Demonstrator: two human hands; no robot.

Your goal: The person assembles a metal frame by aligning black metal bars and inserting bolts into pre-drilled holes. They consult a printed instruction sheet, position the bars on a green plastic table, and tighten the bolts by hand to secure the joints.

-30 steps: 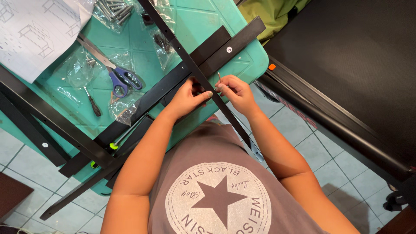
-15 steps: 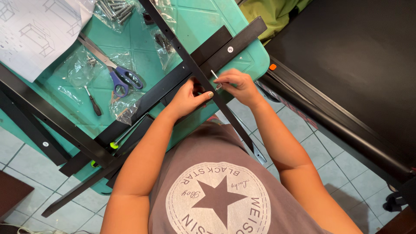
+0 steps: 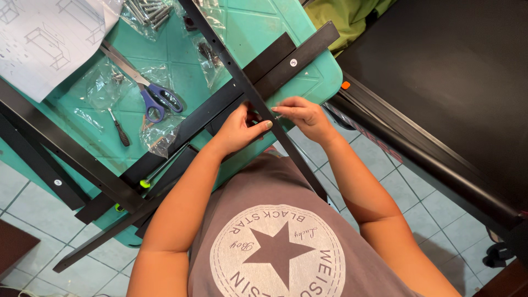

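With our left hand [image 3: 239, 129] steadying the thin black bar [image 3: 258, 102] where it crosses the black rails [image 3: 220, 104] on the teal table [image 3: 308, 82], our right hand [image 3: 305, 115] pinches something small that could slip and drop to the floor tiles [image 3: 440, 198].

One head cam, looking straight down from above the person's chest, close-in; teal plastic folding table [image 3: 308, 82] fills upper left, near edge cutting diag. across frame.
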